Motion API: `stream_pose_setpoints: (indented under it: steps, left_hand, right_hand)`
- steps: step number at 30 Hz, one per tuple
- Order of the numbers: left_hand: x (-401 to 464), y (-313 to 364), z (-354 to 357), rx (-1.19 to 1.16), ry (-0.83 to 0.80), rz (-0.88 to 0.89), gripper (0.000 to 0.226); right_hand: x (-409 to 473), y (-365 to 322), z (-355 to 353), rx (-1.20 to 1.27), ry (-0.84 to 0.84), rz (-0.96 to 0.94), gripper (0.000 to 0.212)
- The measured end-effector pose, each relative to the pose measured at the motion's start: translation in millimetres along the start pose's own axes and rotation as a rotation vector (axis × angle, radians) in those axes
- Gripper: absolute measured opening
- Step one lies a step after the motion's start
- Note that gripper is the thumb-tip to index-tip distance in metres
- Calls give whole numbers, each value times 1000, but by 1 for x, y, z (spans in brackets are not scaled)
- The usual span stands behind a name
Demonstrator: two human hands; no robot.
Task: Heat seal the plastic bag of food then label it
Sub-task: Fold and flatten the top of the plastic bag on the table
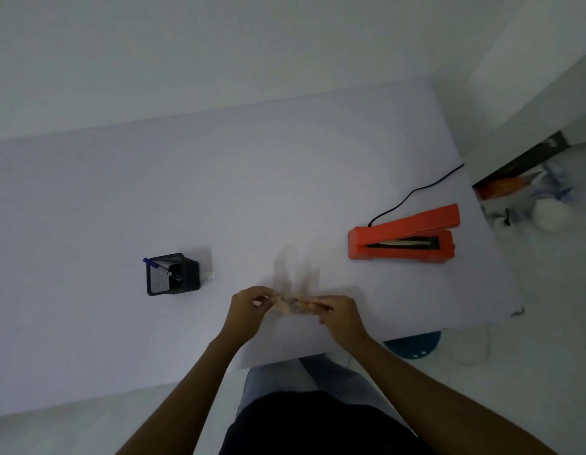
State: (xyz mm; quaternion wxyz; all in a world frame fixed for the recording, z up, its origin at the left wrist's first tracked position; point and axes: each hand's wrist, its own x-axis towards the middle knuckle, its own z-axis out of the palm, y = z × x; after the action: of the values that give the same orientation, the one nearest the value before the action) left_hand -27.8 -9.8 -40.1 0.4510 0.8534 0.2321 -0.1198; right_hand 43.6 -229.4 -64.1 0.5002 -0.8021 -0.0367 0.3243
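Observation:
A small clear plastic bag [293,305] with pale tan food inside is held just above the white table [88,208], near its front edge. My left hand [249,310] pinches the bag's left end and my right hand [339,315] pinches its right end. The orange heat sealer [403,234] sits to the right on the table, its lid raised, with a black cord [413,193] running off the far right edge. A black mesh pen holder [170,274] with a blue pen and a dark marker stands to the left. A small white item [209,276] lies beside it.
The table's right edge ends just beyond the sealer. On the floor to the right lie white bundles [547,215], an orange packet [505,187] and a dark blue round thing [413,344]. A white wall runs behind the table.

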Motion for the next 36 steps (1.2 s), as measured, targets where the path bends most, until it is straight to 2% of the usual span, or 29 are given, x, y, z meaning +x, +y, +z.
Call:
stream_pose_setpoints:
  steps: [2, 6, 9, 13, 16, 18, 22, 25, 29, 36]
  left_hand:
    - [-7, 1, 0, -32, 15, 31, 12]
    - [-16, 5, 5, -25, 9, 64, 22]
    - [-18, 0, 12, -10, -20, 81, 29]
    - [-17, -5, 22, 88, -62, 133, 42]
    - [-14, 1, 25, 135, -37, 248, 37]
    - [-13, 4, 26, 156, -23, 282, 34]
    - [-8, 1, 23, 158, -49, 266, 30]
    - [-6, -3, 23, 85, -132, 171, 30]
    - [-6, -1, 24, -7, -206, 83, 34]
    - [-2, -4, 26, -98, -238, 12, 44]
  right_hand:
    - [-4, 6, -4, 3, 17, -62, 20]
    - [-8, 10, -7, 71, 36, -45, 22]
    - [-9, 12, -4, 18, 48, -79, 19]
    - [-7, 13, -1, -48, 0, -114, 32]
    - [-5, 8, 4, -49, -75, -115, 39]
    - [-4, 5, 5, -78, -85, -144, 31]
    - [-2, 3, 4, -105, -19, -172, 12]
    - [-1, 6, 4, -100, 23, -169, 18]
    - [1, 10, 3, -70, 40, -226, 42]
    - [8, 10, 5, -122, -58, -160, 27]
